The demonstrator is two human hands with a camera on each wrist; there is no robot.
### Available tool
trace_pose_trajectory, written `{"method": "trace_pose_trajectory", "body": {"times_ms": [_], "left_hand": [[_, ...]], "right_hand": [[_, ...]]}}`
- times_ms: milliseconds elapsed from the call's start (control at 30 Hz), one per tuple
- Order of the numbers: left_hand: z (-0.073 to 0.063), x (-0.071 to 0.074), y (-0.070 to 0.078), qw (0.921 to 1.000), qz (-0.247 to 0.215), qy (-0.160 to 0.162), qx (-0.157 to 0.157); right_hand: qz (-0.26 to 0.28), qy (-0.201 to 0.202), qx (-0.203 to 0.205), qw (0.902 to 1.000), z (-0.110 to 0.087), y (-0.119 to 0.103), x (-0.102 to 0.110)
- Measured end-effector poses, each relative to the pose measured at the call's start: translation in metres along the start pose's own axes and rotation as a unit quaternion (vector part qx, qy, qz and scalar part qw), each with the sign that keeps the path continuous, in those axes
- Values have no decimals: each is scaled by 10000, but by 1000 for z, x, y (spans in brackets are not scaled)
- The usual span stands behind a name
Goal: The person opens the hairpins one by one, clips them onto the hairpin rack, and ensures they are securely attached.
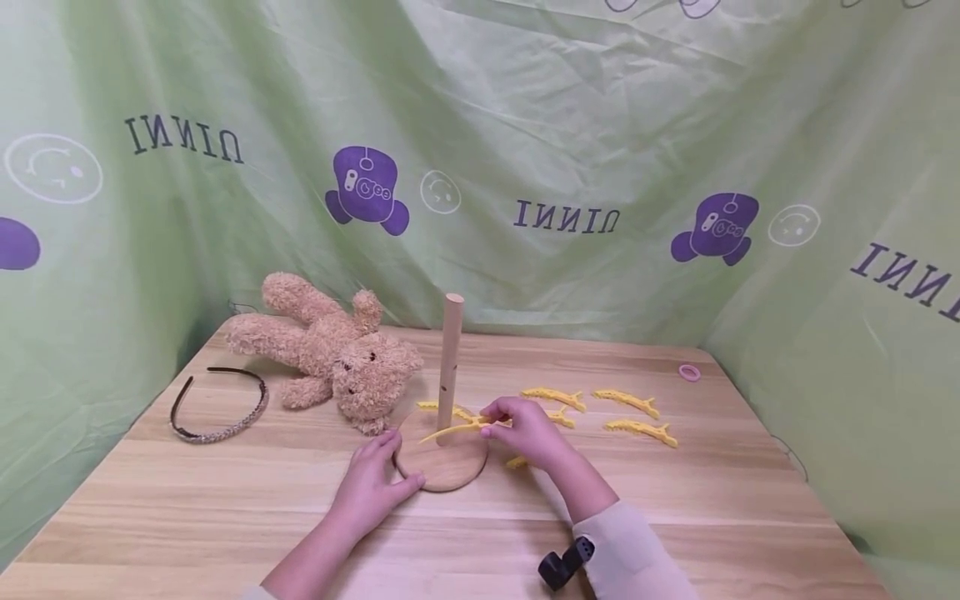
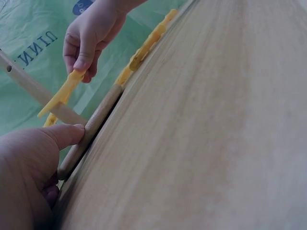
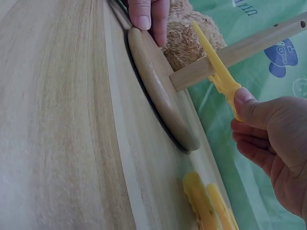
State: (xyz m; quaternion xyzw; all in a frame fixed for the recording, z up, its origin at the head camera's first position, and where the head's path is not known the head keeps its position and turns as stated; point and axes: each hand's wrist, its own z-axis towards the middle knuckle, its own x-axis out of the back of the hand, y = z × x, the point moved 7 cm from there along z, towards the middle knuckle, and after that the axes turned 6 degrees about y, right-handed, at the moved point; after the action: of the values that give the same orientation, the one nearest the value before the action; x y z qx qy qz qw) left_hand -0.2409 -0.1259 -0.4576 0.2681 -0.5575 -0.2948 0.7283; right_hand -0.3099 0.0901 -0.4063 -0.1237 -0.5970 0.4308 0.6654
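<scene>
A round wooden stand point(image 1: 442, 473) with an upright dowel post point(image 1: 451, 350) sits on the table. My left hand point(image 1: 370, 486) grips the left rim of its base, thumb on top, as the left wrist view point(image 2: 29, 167) shows. On the other side, my right hand point(image 1: 528, 432) pinches the tail end of a yellow hair clip point(image 3: 221, 72). The clip's two arms are spread, one in front of the post and one behind it, low above the base. Whether they touch the wood I cannot tell.
Several more yellow hair clips point(image 1: 626, 402) lie on the table right of the stand. A brown teddy bear point(image 1: 322, 342) lies at the back left, beside a dark headband point(image 1: 225, 435). A pink ring point(image 1: 689, 373) is at the far right. Green printed cloth point(image 1: 480, 167) hangs around the table.
</scene>
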Motion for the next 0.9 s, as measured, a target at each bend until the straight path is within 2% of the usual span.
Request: {"method": "trace_pose_trajectory", "body": {"times_ms": [367,600,900], "left_hand": [[-1,1,3,10000,-20,11,-21],[-1,1,2,10000,-9,0,-16],[-1,2,2,10000,-22,2,-23]], "right_hand": [[138,-161,-21,9998,-2,-3,-4],[46,-359,-103,9993,-3,-2,-7],[261,-419,-95,9987,-5,0,-7]]}}
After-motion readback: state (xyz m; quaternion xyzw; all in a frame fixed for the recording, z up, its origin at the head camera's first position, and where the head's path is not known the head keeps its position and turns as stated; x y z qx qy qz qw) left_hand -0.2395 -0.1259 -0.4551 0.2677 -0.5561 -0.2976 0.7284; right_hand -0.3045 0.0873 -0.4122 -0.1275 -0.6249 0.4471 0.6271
